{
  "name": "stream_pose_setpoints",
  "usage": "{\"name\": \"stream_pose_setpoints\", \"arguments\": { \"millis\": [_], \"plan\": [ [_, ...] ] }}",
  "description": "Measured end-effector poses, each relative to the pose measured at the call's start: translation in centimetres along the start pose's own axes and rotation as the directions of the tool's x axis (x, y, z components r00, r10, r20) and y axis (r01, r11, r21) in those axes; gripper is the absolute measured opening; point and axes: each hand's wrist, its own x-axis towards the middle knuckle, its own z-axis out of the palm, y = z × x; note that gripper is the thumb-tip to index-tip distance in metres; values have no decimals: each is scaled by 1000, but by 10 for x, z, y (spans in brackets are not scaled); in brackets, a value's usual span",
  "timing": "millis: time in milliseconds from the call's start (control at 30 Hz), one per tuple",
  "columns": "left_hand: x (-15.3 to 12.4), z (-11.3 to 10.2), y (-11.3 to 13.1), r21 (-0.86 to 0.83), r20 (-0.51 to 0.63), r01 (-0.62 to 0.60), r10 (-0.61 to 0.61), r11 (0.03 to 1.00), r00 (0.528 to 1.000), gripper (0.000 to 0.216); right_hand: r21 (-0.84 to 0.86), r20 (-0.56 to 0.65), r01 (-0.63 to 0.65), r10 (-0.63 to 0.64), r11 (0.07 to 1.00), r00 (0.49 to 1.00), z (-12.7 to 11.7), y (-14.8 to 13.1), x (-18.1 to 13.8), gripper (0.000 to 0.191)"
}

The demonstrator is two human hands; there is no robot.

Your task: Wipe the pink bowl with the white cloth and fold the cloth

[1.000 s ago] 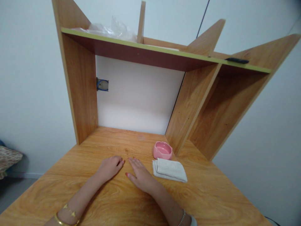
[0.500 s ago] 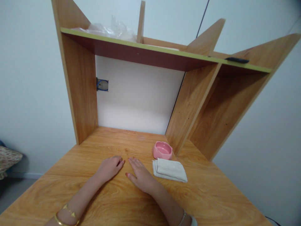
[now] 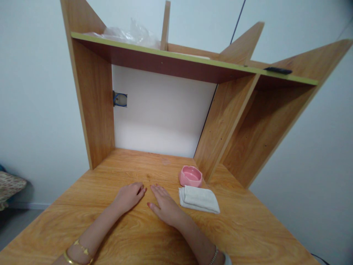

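My left hand point(image 3: 129, 197) rests on the wooden desk point(image 3: 132, 239), its fingers loosely bent and the thumb apart, with nothing seen in it. Palm down beside it lies my right hand point(image 3: 165, 207), fingers stretched out and thumb spread, holding nothing. A small gap separates the two hands. To the right of my right hand is a folded whitish cloth point(image 3: 200, 199), not touched by it. Just behind the cloth stands a pink ashtray-like bowl point(image 3: 191, 176) with an angular rim and notches; its visible inside is pink.
A wooden shelf unit point(image 3: 100, 110) with upright panels rises from the back of the desk. On its upper shelf point(image 3: 138, 46) are a clear plastic bag point(image 3: 129, 36) and a flat black object point(image 3: 278, 70). A wall box point(image 3: 120, 99) with blue wire shows at the back left.
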Motion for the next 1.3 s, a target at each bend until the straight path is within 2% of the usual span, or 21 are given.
{"name": "stream_pose_setpoints", "arguments": {
  "millis": [1300],
  "plan": [
    [0,0,-1,8,-8,-12,12,1000,1000,32,0,-2,-6,6,1000,1000,-1,-1,-1,59]
  ]
}}
